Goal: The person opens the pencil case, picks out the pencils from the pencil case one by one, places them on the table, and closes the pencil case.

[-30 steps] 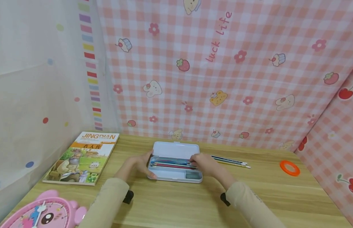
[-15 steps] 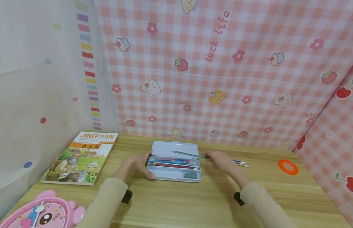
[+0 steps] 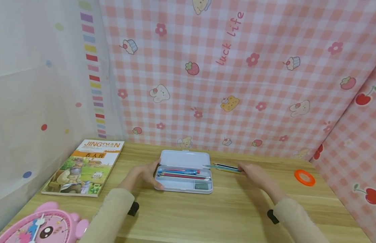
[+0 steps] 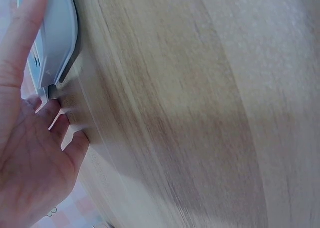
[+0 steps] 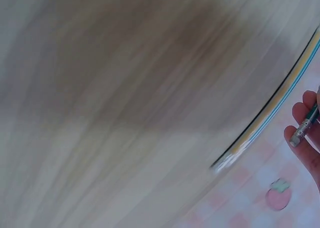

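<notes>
An open white pencil case (image 3: 174, 184) lies on the wooden table, its lid folded back. Pens and pencils (image 3: 181, 175) fill its rear compartment, and a dark green block (image 3: 201, 186) sits in the small front one. My left hand (image 3: 141, 176) grips the case's left end, thumb at the front corner. In the left wrist view the thumb lies along the case (image 4: 57, 35). My right hand (image 3: 257, 175) pinches a green pencil (image 5: 306, 128) near its eraser end, its tip toward the case. Close by, several striped pencils (image 5: 270, 108) lie on the table.
A book (image 3: 84, 168) with a picture cover lies at the left. A pink clock (image 3: 58, 219) is at the front left. An orange ring (image 3: 304, 178) lies at the right. Checked cloth (image 3: 181, 81) hangs behind the table.
My right hand has come out of the pencil case with the green pencil and moved right, over to the pencils on the table. The left hand has stayed on the case.
</notes>
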`<state>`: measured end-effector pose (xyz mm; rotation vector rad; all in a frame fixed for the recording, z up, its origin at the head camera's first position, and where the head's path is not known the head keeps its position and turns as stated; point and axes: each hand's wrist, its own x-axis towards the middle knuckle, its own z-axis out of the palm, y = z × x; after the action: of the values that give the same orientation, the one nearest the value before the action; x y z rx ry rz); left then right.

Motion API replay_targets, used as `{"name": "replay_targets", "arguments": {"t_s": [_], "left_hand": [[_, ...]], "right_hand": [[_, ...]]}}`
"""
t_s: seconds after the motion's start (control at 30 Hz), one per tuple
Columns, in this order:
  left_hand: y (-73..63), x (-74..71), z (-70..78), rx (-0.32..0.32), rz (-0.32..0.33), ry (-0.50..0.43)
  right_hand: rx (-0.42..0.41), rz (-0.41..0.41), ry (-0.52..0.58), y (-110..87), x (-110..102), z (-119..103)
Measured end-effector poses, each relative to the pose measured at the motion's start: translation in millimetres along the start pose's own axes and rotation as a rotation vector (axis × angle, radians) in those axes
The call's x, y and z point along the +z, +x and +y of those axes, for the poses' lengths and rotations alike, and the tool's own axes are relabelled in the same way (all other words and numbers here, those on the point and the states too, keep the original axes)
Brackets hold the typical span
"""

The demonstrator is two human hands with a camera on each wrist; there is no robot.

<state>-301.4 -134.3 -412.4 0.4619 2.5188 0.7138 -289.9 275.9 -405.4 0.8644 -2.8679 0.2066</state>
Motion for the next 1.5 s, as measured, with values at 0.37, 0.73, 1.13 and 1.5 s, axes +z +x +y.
{"name": "replay_targets", "arguments": {"t_s": [0.37, 0.73, 1.13, 1.5], "left_hand": [[-4.4, -4.4, 1.4, -0.015, -0.014, -0.011], [-5.4, -5.0, 2.0, -0.012, -0.003, -0.014], [-2.4, -3.9, 1.0, -0.025, -0.013, -0.015], [-4.0, -2.3, 3.8, -0.038, -0.034, -0.001]], "right_hand": [[0.064, -0.017, -0.01, -22.1, -1.2, 17.0], [0.053, 0.002, -0.03, -28.6, 4.7, 29.2], [0.081, 0.025, -0.059, -27.6, 11.0, 32.3], [0.091, 0.002, -0.067, -25.2, 11.3, 31.6]]}}
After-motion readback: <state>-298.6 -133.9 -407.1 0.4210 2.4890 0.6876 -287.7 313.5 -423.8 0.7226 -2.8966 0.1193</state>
